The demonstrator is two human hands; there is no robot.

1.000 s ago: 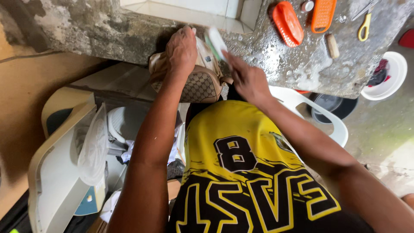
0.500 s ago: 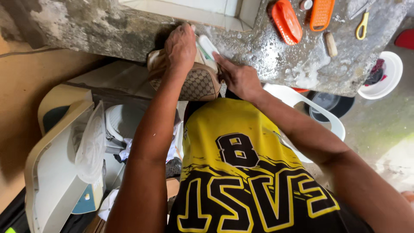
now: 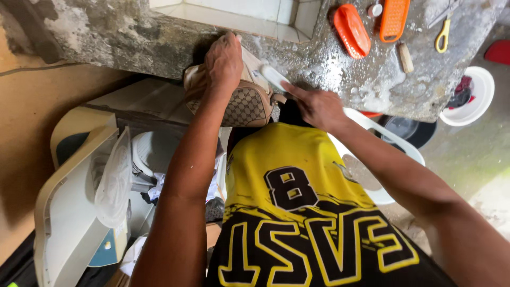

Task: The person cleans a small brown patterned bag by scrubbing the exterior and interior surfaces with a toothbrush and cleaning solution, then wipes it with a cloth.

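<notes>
Since the earlier frame the right hand [image 3: 319, 106] had drawn back a little toward the body, and the white brush [image 3: 273, 77] it carried had slid down along the top edge of the bag [image 3: 241, 103]; the left hand [image 3: 224, 61] had kept its place, flat on the bag's upper side; the bag, tan with a brown patterned panel, lay on its side at the near edge of the rough, wet concrete slab [image 3: 329, 69], partly overhanging it above the washing machine [image 3: 79, 202]; the left hand's fingers were bent over the far side of the bag and pressed down on it, seemingly to pin it against the push of the brush; the right hand was curled round the brush handle, forefinger stretched along it, which would let it bear on the bristles; soapy foam lay on the slab beside the brush, so the wet surface looked to serve as the scrubbing bench; well apart, at the far end of the slab, lay an orange brush [image 3: 350, 29], an orange grater-like tool [image 3: 394, 18] and a yellow-handled tool [image 3: 442, 34], out of the way of the hands; below the slab stood a white basin [image 3: 473, 101] with dark cloth in it and a white plastic chair [image 3: 382, 154] just beside the right forearm
</notes>
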